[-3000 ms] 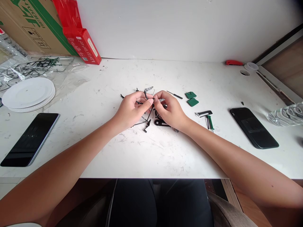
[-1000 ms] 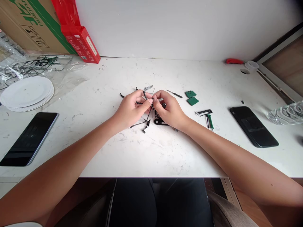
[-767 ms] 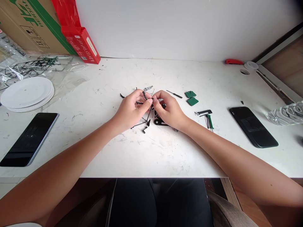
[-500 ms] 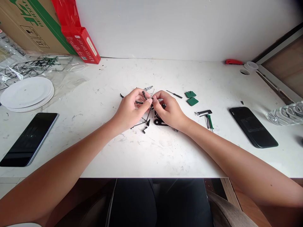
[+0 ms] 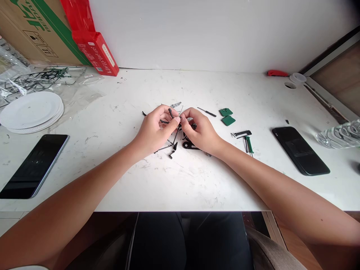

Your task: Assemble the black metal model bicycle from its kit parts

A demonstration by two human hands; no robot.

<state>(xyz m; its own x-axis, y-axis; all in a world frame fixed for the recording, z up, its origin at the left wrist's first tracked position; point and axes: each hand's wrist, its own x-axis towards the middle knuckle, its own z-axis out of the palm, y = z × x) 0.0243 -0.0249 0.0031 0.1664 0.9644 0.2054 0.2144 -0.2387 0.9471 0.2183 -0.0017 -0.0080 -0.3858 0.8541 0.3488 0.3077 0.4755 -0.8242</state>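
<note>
My left hand [image 5: 156,127] is closed in a pinch on a thin black plastic part [image 5: 170,112], whose curved, round-tipped end sticks up between the fingers. Fingertip to fingertip with it, my right hand [image 5: 201,129] is also pinched, and what lies in its grip is too small to make out. Below the hands are thin black rods [image 5: 164,148], a small black angled piece [image 5: 171,154] and a flat black piece with holes [image 5: 188,145], partly under my right hand. A grey patterned piece [image 5: 176,104] lies just behind the fingers.
To the right lie a small screwdriver [image 5: 207,111], two green plates [image 5: 228,120], black and green strips [image 5: 249,144] and a black phone [image 5: 300,150]. At left are another phone [image 5: 35,167], white paper plates [image 5: 32,110], plastic bags with part frames [image 5: 42,80] and a red box [image 5: 97,54].
Both hands stay pinched together in almost the same place. The whole view has shifted very slightly; the parts on the table lie as before.
</note>
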